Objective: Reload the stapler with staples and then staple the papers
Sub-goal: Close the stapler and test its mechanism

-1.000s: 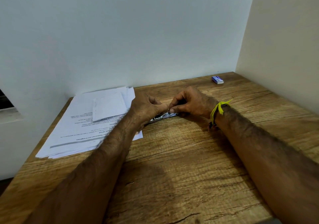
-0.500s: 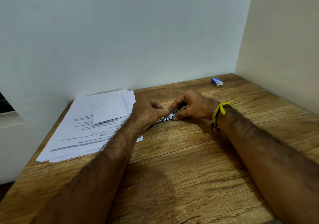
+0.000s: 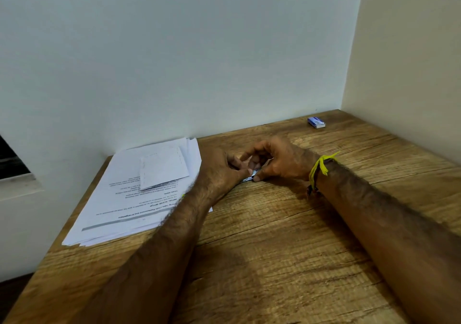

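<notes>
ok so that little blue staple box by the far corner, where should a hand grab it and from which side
Pinch the staple box across its two long sides, coming down from above with the right hand, the nearer one. It lies flat and alone on the table, with its top and sides free. It looks low, so the fingertips should reach down close to the wood.

Both hands meet over a small metal stapler (image 3: 250, 176) lying on the wooden table (image 3: 274, 248). The left hand (image 3: 219, 171) grips it from the left, and the right hand (image 3: 277, 161) pinches its right end with curled fingers. A stack of printed papers (image 3: 129, 199) lies just left, and a small blue box (image 3: 316, 122) sits well apart near the far corner.
</notes>
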